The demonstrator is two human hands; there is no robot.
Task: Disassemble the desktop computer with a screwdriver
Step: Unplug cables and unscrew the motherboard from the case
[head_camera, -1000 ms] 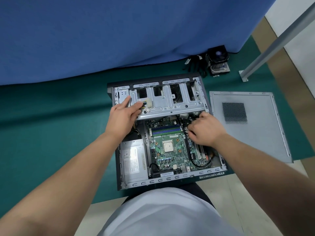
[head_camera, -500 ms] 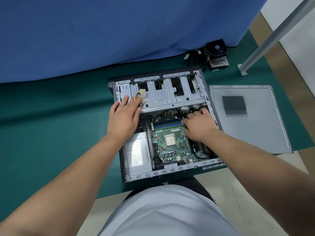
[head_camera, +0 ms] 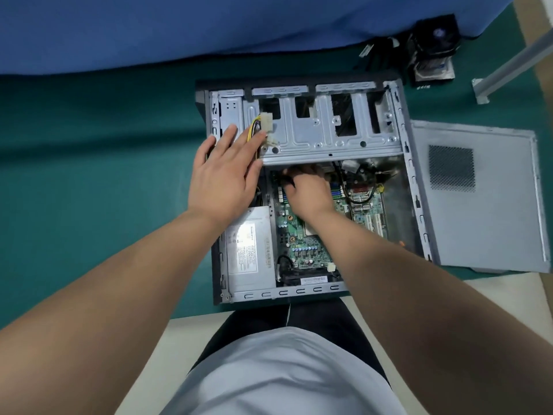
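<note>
On the green worktop [head_camera: 89, 181] the open computer [head_camera: 305, 187] lies on its side. Left hand [head_camera: 223, 178] rests flat, fingers straight, on the drive cage [head_camera: 314, 133]. Right hand [head_camera: 308, 191] reaches under that cage over the motherboard [head_camera: 302, 244]; its grip cannot be told.

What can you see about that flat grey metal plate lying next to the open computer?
The side panel is a flat, roughly rectangular sheet that looks like grey painted metal. Near its far end it has a dark square patch of small vent holes, and its edges are folded into thin rims. It lies flat on the green mat, right of the open computer case, with its near edge reaching past the mat toward the pale floor. Neither hand touches it.
</note>
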